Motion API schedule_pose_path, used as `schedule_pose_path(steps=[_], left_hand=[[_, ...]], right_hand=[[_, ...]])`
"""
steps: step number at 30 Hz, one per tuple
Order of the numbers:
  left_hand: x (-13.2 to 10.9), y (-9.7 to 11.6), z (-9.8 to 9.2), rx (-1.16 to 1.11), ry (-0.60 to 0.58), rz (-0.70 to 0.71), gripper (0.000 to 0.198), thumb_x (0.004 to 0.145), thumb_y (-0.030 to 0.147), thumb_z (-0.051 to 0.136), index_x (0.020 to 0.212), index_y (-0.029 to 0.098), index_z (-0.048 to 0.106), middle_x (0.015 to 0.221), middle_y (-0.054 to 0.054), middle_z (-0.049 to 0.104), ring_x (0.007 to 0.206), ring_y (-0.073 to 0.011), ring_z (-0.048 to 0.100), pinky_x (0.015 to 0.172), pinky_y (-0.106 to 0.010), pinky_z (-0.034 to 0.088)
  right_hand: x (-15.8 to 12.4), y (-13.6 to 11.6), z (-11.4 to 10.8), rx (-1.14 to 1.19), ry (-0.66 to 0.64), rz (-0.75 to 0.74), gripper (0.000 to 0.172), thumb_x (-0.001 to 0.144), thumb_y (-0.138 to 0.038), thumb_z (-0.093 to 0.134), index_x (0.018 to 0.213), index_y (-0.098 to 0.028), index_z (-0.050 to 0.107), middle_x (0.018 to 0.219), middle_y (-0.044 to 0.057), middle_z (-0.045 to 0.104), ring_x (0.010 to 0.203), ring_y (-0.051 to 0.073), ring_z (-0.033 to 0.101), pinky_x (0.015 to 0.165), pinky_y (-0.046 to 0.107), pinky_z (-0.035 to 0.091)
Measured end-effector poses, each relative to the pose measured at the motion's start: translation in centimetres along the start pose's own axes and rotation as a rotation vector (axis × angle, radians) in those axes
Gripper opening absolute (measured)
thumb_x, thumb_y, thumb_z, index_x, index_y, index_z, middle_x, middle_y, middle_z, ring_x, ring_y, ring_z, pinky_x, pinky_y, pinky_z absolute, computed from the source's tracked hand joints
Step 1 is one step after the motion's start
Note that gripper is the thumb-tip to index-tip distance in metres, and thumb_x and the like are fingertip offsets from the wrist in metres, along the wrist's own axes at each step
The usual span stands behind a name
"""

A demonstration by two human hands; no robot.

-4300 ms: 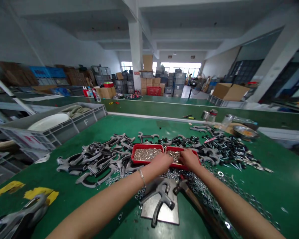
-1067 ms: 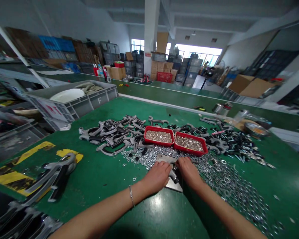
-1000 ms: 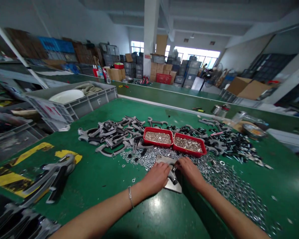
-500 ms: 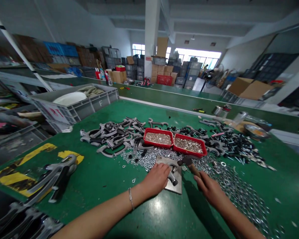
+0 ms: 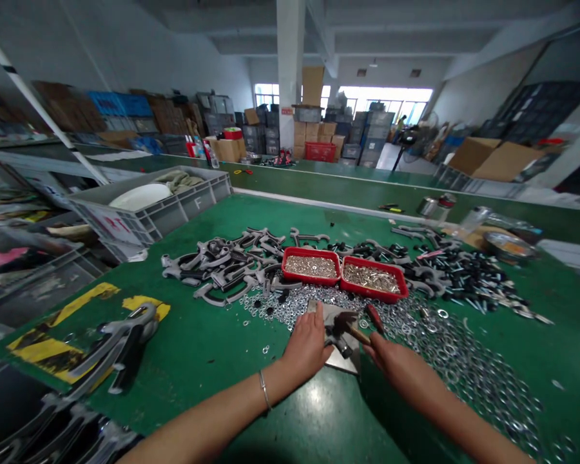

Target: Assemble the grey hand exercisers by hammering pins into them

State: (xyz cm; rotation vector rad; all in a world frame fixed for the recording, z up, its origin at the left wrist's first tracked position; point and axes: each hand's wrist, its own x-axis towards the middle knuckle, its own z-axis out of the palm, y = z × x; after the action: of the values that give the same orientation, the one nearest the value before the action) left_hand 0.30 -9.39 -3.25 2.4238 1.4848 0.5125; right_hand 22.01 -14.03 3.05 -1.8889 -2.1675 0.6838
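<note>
A metal plate (image 5: 344, 365) lies on the green table in front of two red trays. On it rests a grey and black metal part (image 5: 344, 348). My left hand (image 5: 307, 341) is at the plate's left side, its fingers around the part's left end. My right hand (image 5: 389, 357) grips the wooden handle of a hammer (image 5: 358, 333). The hammer head, slightly blurred, is over the part beside my left fingers; whether it touches cannot be made out. A red-handled tool (image 5: 374, 318) lies just right of the plate.
Small fittings fill the left red tray (image 5: 312, 265) and right red tray (image 5: 373, 280). Loose metal rings (image 5: 447, 351) spread around the plate and to the right. Grey handles (image 5: 222, 258) are heaped behind left, black-headed bolts (image 5: 473, 277) behind right. A grey crate (image 5: 174, 209) stands left.
The hammer has moved left and down over the part on the plate, with my right hand following. The red-handled tool now shows. The whole view has shifted slightly.
</note>
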Motion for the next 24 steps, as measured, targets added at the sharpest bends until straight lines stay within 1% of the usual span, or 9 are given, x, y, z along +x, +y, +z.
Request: schedule_pose_path(steps=[3, 7, 9, 11, 14, 16, 19, 22, 24], left_hand=[[0.3, 0.1, -0.7, 0.031, -0.002, 0.025, 0.092, 0.078, 0.034, 0.065, 0.15, 0.005, 0.016, 0.13, -0.023, 0.054, 0.121, -0.0365, 0.05, 0.108, -0.054, 0.034], [1.3, -0.1, -2.6, -0.17, -0.078, 0.001, 0.079, 0.079, 0.035, 0.063, 0.147, 0.011, 0.029, 0.113, -0.016, 0.066, 0.104, -0.0316, 0.062, 0.095, -0.048, 0.047], [2.0, -0.4, -3.5, -0.422, -0.193, -0.055, 0.067, 0.086, 0.039, 0.057, 0.144, 0.016, 0.033, 0.105, -0.011, 0.069, 0.09, -0.0241, 0.067, 0.083, -0.038, 0.053], [2.5, -1.1, -4.0, -0.554, -0.22, -0.075, 0.06, 0.089, 0.04, 0.056, 0.141, 0.018, 0.037, 0.112, -0.011, 0.067, 0.091, -0.021, 0.067, 0.081, -0.034, 0.053], [2.4, -2.3, -3.9, -0.383, -0.069, -0.051, 0.053, 0.085, 0.03, 0.062, 0.134, 0.017, 0.045, 0.129, -0.014, 0.058, 0.116, -0.0263, 0.056, 0.1, -0.044, 0.045], [1.4, -2.8, -3.3, -0.262, -0.018, -0.029, 0.039, 0.086, 0.024, 0.059, 0.124, 0.016, 0.053, 0.126, -0.013, 0.058, 0.12, -0.027, 0.05, 0.106, -0.048, 0.039], [-0.8, -1.8, -2.4, -0.226, -0.007, -0.019, 0.032, 0.089, 0.032, 0.058, 0.117, 0.016, 0.056, 0.119, -0.01, 0.058, 0.116, -0.0263, 0.05, 0.105, -0.046, 0.039], [-2.2, 0.4, -1.4, -0.196, -0.005, -0.033, 0.058, 0.079, 0.046, 0.07, 0.124, 0.015, 0.052, 0.123, -0.012, 0.055, 0.116, -0.0309, 0.047, 0.104, -0.049, 0.039], [-1.8, 1.4, -0.7, -0.164, -0.009, -0.051, 0.059, 0.076, 0.041, 0.072, 0.124, 0.015, 0.052, 0.123, -0.013, 0.055, 0.116, -0.032, 0.046, 0.104, -0.049, 0.037]], right_hand=[[-1.2, 1.4, 0.2, 0.284, 0.035, 0.11, 0.035, 0.095, -0.054, 0.036, 0.086, -0.025, 0.055, 0.067, 0.001, 0.062, 0.058, 0.018, 0.059, 0.052, 0.027, 0.042], [-5.5, 5.3, 1.3, 0.618, 0.028, 0.482, 0.047, 0.089, -0.068, 0.035, 0.09, -0.026, 0.055, 0.058, -0.004, 0.05, 0.04, 0.015, 0.044, 0.036, 0.027, 0.034], [-7.1, 7.6, 1.6, 0.591, -0.032, 0.558, 0.05, 0.087, -0.069, 0.035, 0.092, -0.025, 0.058, 0.057, -0.003, 0.052, 0.038, 0.017, 0.046, 0.036, 0.029, 0.038], [-7.1, 9.4, 1.3, 0.367, 0.024, 0.455, 0.047, 0.086, -0.064, 0.039, 0.089, -0.024, 0.062, 0.066, 0.004, 0.06, 0.052, 0.023, 0.058, 0.049, 0.035, 0.049], [-4.1, 9.9, 0.1, -0.051, 0.22, 0.166, 0.037, 0.092, -0.049, 0.04, 0.091, -0.021, 0.065, 0.092, 0.013, 0.067, 0.083, 0.027, 0.065, 0.077, 0.039, 0.052], [-0.8, 8.9, -0.2, -0.197, 0.258, 0.084, 0.032, 0.095, -0.039, 0.039, 0.095, -0.019, 0.063, 0.097, 0.013, 0.066, 0.089, 0.025, 0.064, 0.082, 0.037, 0.05], [4.1, 7.1, 0.6, -0.261, 0.244, 0.104, 0.023, 0.094, -0.036, 0.046, 0.091, -0.017, 0.059, 0.096, 0.015, 0.065, 0.088, 0.027, 0.065, 0.076, 0.037, 0.049], [7.0, 6.2, 1.7, -0.276, 0.233, 0.146, 0.016, 0.091, -0.033, 0.054, 0.087, -0.018, 0.056, 0.093, 0.015, 0.066, 0.081, 0.028, 0.066, 0.064, 0.034, 0.047], [7.7, 6.3, 1.5, -0.27, 0.222, 0.151, 0.012, 0.089, -0.03, 0.056, 0.083, -0.019, 0.054, 0.087, 0.013, 0.067, 0.077, 0.026, 0.067, 0.063, 0.032, 0.045]])
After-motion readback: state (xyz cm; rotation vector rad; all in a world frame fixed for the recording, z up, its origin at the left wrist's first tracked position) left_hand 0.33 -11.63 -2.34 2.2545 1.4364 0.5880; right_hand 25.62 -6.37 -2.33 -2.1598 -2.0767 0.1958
